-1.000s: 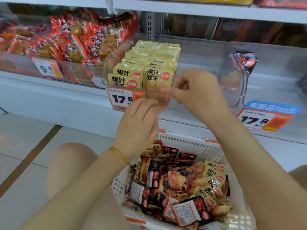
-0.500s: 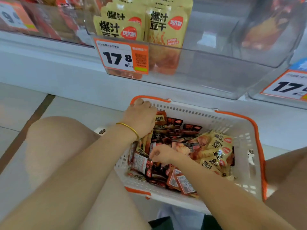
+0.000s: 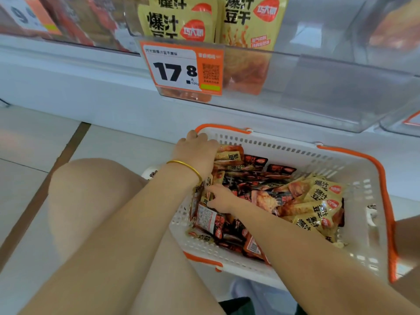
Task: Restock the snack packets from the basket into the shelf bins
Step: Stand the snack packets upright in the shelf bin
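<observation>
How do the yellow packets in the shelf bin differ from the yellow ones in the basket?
Bin packets stand upright, fronts facing out; basket yellow packets lie tilted. Bin packets are lined up; basket yellow packets are heaped loosely beside dark packets. Both: yellow with red logo.

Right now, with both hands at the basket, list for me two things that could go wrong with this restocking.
1. Yellow packets and dark packets lie mixed in the basket; the right hand digs among dark ones, so a wrong kind may reach the shelf bin of yellow ones.
2. Packets stand high by the left hand, near the rim; rummaging could tip some out.
</observation>
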`<state>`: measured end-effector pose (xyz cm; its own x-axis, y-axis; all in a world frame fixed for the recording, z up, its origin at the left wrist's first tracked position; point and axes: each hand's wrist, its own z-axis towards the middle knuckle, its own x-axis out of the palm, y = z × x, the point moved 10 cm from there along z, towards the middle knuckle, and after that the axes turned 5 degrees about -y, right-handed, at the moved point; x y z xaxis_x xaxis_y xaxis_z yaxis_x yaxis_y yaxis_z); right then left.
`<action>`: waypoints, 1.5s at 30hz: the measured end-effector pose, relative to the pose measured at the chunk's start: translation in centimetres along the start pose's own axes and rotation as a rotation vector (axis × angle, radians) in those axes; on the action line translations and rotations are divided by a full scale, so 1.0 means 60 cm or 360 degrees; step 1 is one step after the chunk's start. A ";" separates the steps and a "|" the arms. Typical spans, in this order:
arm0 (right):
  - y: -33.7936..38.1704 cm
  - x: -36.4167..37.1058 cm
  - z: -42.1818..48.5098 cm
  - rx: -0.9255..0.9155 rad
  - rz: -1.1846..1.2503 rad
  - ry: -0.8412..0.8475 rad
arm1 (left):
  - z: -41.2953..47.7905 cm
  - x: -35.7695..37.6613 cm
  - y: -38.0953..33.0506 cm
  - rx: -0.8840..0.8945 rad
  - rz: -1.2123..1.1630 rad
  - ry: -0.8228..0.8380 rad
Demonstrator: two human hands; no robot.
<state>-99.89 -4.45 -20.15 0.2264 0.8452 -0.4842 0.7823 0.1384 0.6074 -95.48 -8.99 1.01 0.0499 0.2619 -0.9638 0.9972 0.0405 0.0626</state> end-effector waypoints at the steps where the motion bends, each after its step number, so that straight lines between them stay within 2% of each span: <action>1: 0.002 -0.010 -0.002 -0.0007 0.0029 -0.0056 | 0.000 0.001 0.000 -0.0002 0.0001 0.0004; 4: 0.003 -0.080 -0.037 -0.0072 0.0169 -0.0287 | 0.001 0.006 0.000 -0.0002 -0.0023 0.0031; 8: 0.001 -0.188 -0.113 -0.0145 0.0460 -0.0427 | 0.007 0.015 -0.009 -0.0012 -0.0161 0.0114; 13: 0.040 -0.285 -0.207 -0.0340 0.0569 -0.0486 | 0.003 0.017 -0.052 -0.0001 -0.0807 0.0298; 17: 0.061 -0.330 -0.265 -0.0491 0.0761 -0.0605 | -0.016 -0.019 -0.085 0.0063 -0.1268 0.0240; 21: 0.060 -0.338 -0.305 -0.0535 0.1341 -0.0566 | -0.035 -0.059 -0.071 -0.0059 -0.1726 0.0074; 24: 0.067 -0.327 -0.323 -0.0485 0.1578 -0.0488 | -0.049 -0.069 -0.066 -0.0162 -0.1850 0.0055; 27: 0.068 -0.330 -0.336 -0.0367 0.1520 -0.0595 | -0.061 -0.088 -0.057 -0.0211 -0.1588 -0.0131; 30: 0.073 -0.343 -0.351 -0.0308 0.1520 -0.0746 | -0.081 -0.132 -0.076 -0.0064 -0.1240 -0.0297; 32: 0.086 -0.351 -0.364 -0.0333 0.1603 -0.0785 | -0.093 -0.143 -0.101 0.0054 -0.1027 -0.0203; 34: 0.115 -0.354 -0.379 -0.0452 0.1618 -0.0719 | -0.101 -0.146 -0.115 0.0099 -0.0991 -0.0096; 37: 0.151 -0.356 -0.400 -0.0566 0.1644 -0.0631 | -0.102 -0.175 -0.117 0.0177 -0.1176 -0.0198; 39: 0.161 -0.372 -0.413 -0.0571 0.1599 -0.0690 | -0.105 -0.203 -0.104 0.0201 -0.1398 -0.0310; 42: 0.168 -0.409 -0.435 -0.0618 0.1227 -0.0915 | -0.111 -0.229 -0.068 0.0099 -0.1818 -0.0388; 45: 0.177 -0.432 -0.440 -0.0625 0.1042 -0.0952 | -0.106 -0.251 -0.039 0.0031 -0.2098 -0.0454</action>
<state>-112.76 -11.24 15.48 0.8907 0.4292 -0.1497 0.1713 -0.0118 0.9852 -98.90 -6.90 17.01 -0.9312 -0.1691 -0.3229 0.3116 0.0904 -0.9459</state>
